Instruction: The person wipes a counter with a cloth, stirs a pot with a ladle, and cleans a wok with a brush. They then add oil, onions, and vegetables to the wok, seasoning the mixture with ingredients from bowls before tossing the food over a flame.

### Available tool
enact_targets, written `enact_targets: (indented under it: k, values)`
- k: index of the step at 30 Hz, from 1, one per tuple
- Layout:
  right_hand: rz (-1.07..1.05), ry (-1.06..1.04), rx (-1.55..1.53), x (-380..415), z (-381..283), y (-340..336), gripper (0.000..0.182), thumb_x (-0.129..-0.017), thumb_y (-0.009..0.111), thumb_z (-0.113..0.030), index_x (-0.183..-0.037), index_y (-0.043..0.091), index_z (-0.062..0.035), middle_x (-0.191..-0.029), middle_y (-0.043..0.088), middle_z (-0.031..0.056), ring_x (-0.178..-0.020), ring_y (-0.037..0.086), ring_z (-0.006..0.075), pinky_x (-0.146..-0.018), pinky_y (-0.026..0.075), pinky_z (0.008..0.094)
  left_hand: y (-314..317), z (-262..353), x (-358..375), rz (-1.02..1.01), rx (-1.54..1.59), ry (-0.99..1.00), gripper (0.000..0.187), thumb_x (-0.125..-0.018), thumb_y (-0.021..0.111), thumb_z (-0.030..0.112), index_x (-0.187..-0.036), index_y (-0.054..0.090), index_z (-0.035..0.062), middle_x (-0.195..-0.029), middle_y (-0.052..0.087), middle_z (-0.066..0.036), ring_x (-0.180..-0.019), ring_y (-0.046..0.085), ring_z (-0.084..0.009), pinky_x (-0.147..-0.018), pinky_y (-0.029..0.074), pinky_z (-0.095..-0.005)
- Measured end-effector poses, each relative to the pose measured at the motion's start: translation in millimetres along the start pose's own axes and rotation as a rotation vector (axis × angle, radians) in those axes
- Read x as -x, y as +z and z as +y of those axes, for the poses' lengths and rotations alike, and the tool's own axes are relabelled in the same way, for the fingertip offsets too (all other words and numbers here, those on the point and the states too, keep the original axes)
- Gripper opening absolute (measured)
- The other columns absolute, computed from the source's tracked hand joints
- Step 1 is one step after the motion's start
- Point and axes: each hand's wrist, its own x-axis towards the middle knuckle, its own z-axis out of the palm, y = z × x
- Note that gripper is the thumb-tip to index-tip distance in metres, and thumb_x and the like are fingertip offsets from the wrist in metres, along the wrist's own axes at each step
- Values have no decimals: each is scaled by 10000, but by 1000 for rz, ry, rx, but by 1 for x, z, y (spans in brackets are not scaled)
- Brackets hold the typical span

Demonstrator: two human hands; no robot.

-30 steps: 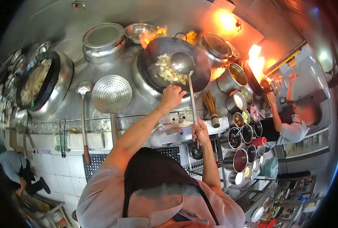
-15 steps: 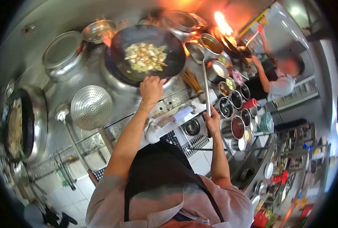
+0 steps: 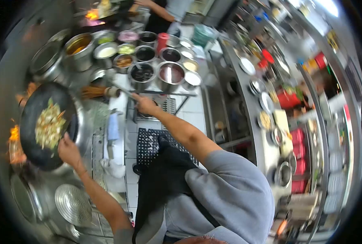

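At the left of the frame the big black round wok (image 3: 42, 128), full of pale chopped food over flames, was gripped at its rim by the left hand (image 3: 68, 149), cooking seemingly midway, while the right hand (image 3: 144, 105) clasped the long steel ladle (image 3: 115, 86) reaching toward the steel seasoning pots (image 3: 142, 72) at upper centre.

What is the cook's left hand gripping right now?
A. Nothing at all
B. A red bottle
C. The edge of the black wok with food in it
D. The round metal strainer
C: the left hand is clamped on the near rim of the wok, which holds chopped food over flames.
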Motion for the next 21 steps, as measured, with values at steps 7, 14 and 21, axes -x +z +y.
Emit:
enact_targets:
  k: [7, 14, 21]
  values:
    - [351, 131, -107, 74, 85, -16, 530, -853, 634, -327, -1291, 527, -48, -1150, 581, 230, -1082, 546, 401, -944, 442, 444, 7, -21, -6, -70, -194, -2, 490, -951, 477, 447, -940, 663, -5, -901, 644, -237, -842, 577, -449, -733, 444, -506]
    - [760, 818, -273, 234, 296, -73, 314, -833, 592, -192, -1065, 664, 8, -1034, 667, 224, -957, 655, 344, -835, 511, 405, 15, -36, -15, 7, -269, 8, 533, -958, 453, 462, -934, 671, -24, -948, 647, -245, -887, 583, -439, -780, 447, -504]
    - [1932, 929, -1323, 405, 403, -233, 335, -911, 532, -217, -1175, 522, -11, -1157, 537, 190, -866, 593, 312, -699, 539, 457, 13, -67, -37, -33, -354, -17, 483, -956, 453, 418, -1100, 660, 5, -1065, 650, -227, -961, 602, -413, -845, 456, -468]
